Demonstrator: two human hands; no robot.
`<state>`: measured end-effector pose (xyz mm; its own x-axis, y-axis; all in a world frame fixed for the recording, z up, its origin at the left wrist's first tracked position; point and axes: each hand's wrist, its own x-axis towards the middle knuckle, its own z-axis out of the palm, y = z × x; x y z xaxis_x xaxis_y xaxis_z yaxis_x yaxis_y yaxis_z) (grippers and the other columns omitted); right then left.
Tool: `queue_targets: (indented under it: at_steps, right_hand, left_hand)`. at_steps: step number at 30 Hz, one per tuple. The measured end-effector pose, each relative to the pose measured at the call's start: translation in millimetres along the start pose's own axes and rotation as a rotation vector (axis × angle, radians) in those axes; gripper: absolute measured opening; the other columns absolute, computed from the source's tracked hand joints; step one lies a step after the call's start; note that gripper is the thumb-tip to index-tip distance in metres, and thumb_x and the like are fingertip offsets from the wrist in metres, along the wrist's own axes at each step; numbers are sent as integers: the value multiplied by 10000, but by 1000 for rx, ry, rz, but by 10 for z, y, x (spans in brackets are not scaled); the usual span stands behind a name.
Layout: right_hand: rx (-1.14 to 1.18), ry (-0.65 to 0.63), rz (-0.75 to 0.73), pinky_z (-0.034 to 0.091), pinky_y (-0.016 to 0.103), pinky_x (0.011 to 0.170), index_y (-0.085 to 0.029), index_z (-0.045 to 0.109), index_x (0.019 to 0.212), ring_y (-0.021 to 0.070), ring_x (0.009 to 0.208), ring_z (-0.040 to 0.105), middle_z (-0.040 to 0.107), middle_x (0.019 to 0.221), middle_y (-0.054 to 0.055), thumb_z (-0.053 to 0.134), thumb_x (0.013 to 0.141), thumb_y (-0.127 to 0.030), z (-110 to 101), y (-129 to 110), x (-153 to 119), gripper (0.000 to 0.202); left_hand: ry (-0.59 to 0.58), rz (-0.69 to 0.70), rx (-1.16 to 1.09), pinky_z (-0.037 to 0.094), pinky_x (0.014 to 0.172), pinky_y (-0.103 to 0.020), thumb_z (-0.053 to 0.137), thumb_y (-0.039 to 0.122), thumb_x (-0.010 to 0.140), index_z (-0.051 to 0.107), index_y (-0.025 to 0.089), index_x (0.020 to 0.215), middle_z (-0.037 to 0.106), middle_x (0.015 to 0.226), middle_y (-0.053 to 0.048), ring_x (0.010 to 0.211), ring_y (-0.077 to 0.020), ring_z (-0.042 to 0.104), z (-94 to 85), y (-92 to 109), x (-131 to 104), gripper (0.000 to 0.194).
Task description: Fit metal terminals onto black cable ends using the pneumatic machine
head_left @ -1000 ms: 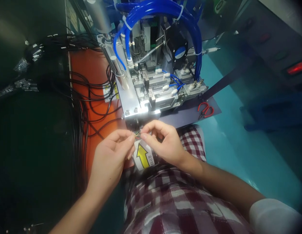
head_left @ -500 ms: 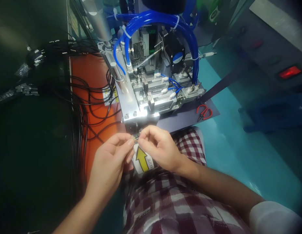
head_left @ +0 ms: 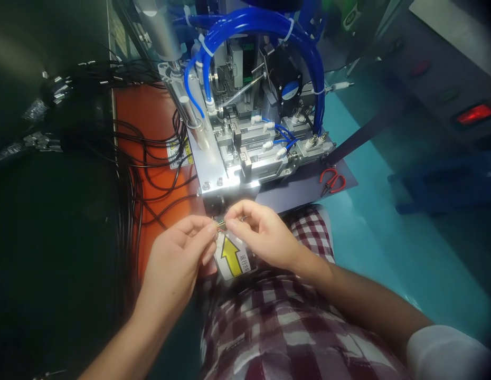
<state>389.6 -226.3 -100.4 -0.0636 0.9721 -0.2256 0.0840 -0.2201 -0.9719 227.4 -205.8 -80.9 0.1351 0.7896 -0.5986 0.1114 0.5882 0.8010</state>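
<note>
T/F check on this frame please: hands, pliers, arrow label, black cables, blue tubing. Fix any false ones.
1. The left hand and right hand pinch thin wires. True.
2. Blue tubing is held in the left hand. False: it arches over the machine.
3. Red-handled pliers lie to the right of both hands. True.
4. The label's arrow is red. False: yellow.
5. Black cables lie left of the machine. True.
</note>
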Motion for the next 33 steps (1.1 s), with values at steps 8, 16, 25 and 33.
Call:
queue_targets:
  at_steps: [8, 16, 25, 33]
  right_hand:
    - [-378, 110, -390, 395, 260, 623, -196, 540, 787, 113, 641, 501, 582, 769, -5, 536, 917, -193, 39, -86, -32, 130]
    - [-42, 7, -82, 360, 241, 512, -208, 524, 796, 99, 533, 445, 499, 634, -52, 555, 925, -294, 41, -3, -15, 158]
    - [-344, 18, -218, 382, 258, 626, -196, 566, 812, 116, 676, 534, 616, 791, -11, 538, 948, -274, -60, -98, 37, 159]
    - [-449, 76, -358, 405, 283, 697, -196, 554, 803, 143, 724, 563, 635, 814, 16, 523, 948, -232, -5, -41, 8, 154]
  left_hand:
    - [11, 126, 117, 459, 439, -208, 749, 462, 774, 642, 202, 763, 502, 511, 52, 436, -99, 461, -11, -37, -28, 282]
    - [35, 163, 187, 468, 436, -211, 753, 510, 758, 663, 192, 792, 567, 547, 16, 454, -120, 522, -10, -31, -63, 332]
    - [14, 41, 108, 446, 443, -183, 790, 490, 713, 684, 179, 761, 529, 594, 24, 479, -84, 446, -74, -14, 23, 331]
    - [25, 99, 215, 455, 425, -193, 760, 540, 734, 671, 191, 780, 549, 524, 19, 446, -109, 506, -45, -35, -3, 363]
